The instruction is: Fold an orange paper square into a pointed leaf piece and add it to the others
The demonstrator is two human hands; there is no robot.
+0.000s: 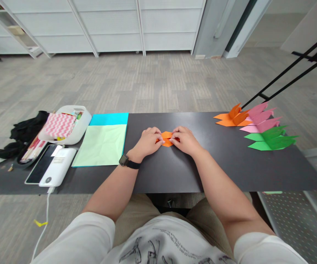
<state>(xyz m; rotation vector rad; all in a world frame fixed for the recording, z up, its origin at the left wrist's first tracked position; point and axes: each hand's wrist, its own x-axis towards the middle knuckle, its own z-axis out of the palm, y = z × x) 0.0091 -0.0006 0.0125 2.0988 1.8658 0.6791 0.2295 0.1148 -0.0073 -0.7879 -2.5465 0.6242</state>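
A small folded piece of orange paper (pixel 167 135) lies between my hands on the dark table. My left hand (pixel 150 141) pinches its left end, and a black watch (pixel 124 160) sits on that wrist. At the right end, the fingers of my right hand (pixel 185 140) are closed on the same paper. Parts of the folds are hidden under my fingertips. Off to the right stand folded paper pieces with pointed tips: orange ones (pixel 232 116), pink ones (pixel 261 117) and green ones (pixel 271 139).
Left of my hands lies a stack of light green and blue paper sheets (pixel 102 145). Beyond it are a white basket (pixel 85 123), a phone (pixel 41 165), a white power bank (pixel 58 167) with a cable (pixel 47 216), and black cloth (pixel 28 126). A black stand (pixel 282 69) rises behind the right end.
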